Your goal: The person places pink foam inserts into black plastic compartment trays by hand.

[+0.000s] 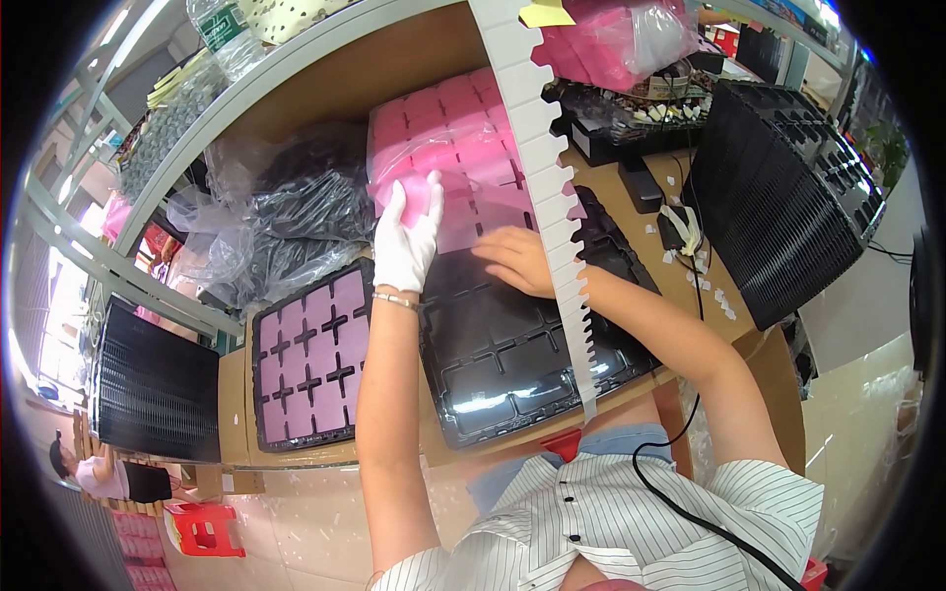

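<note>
A small pink foam pad (419, 194), square and soft-edged, sits lifted at twelve o'clock above the glossy black compartment tray (512, 355), which lies flat and empty on the surface at centre

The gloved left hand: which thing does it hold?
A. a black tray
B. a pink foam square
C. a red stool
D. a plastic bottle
B: the white-gloved left hand has its grip on a pink foam square, lifted over the pink foam stack, while the black tray lies below on the table.
</note>
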`<state>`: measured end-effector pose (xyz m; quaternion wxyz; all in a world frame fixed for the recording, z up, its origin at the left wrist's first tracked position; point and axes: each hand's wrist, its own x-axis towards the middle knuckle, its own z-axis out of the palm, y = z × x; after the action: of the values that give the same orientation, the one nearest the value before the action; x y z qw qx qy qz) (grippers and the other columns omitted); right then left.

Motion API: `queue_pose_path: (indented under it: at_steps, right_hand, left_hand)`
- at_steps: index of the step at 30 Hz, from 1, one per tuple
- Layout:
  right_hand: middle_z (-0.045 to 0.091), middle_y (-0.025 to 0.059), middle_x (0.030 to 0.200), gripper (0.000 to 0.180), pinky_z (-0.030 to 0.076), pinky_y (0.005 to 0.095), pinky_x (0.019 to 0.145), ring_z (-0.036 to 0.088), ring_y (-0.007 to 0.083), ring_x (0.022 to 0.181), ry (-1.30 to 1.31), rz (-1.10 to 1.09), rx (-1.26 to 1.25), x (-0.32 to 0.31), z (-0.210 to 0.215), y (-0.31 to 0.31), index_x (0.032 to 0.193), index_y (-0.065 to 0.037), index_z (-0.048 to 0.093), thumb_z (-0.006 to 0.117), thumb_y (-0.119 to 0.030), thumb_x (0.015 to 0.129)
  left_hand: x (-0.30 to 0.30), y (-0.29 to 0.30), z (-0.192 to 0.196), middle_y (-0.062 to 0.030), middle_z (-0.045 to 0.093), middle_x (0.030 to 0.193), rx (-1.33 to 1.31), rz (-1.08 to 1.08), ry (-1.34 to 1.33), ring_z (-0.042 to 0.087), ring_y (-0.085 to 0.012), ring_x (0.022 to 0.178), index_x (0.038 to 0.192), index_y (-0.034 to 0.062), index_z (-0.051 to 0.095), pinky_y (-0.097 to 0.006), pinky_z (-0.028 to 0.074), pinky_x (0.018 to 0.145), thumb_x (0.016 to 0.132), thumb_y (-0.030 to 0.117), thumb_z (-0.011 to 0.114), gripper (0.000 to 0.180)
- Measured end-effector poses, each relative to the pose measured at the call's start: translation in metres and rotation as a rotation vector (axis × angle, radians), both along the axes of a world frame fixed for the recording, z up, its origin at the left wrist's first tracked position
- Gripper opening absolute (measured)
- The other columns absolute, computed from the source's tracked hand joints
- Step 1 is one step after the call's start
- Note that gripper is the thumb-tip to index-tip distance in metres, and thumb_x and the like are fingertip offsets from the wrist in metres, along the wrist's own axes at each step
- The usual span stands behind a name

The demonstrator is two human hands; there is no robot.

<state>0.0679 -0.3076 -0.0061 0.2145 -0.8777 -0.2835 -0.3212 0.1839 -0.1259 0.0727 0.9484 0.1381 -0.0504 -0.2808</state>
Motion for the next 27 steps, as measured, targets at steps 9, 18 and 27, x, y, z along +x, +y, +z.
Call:
queue_pose_path:
  at_steps: [9,18,27]
  right_hand:
    - [0.058,0.0183,0.12,0.037,0.047,0.0419,0.091,0.058,0.0347,0.106,0.197,-0.369,-0.014,0.103,-0.042,-0.065,0.12,-0.01,0.062,0.062,-0.023,0.086]
    - [0.065,0.0108,0.107,0.037,0.049,0.0365,0.087,0.062,0.0257,0.1,0.613,0.129,1.461,0.042,0.01,-0.087,0.111,-0.005,0.066,0.071,-0.029,0.084]
    - [0.066,0.0008,0.091,0.024,0.046,0.0223,0.062,0.06,0.0085,0.077,0.783,-0.209,1.253,-0.064,0.063,-0.085,0.104,-0.004,0.065,0.06,-0.025,0.092]
  left_hand:
    - [0.015,0.002,0.017,-0.0157,0.059,0.118,0.045,0.156,-0.138,0.057,-0.0321,0.111,0.114,0.0019,0.054,-0.047,0.049,0.101,0.095,0.014,0.06,0.023]
    - [-0.008,0.046,0.006,-0.0079,0.064,0.113,0.345,0.125,-0.118,0.062,-0.0212,0.106,0.116,0.0093,0.059,-0.037,0.055,0.086,0.092,0.019,0.065,0.027]
    - [-0.067,0.071,-0.027,0.002,0.064,0.107,0.96,0.035,-0.267,0.058,-0.0095,0.094,0.111,0.0117,0.066,-0.032,0.049,0.081,0.09,0.024,0.069,0.025]
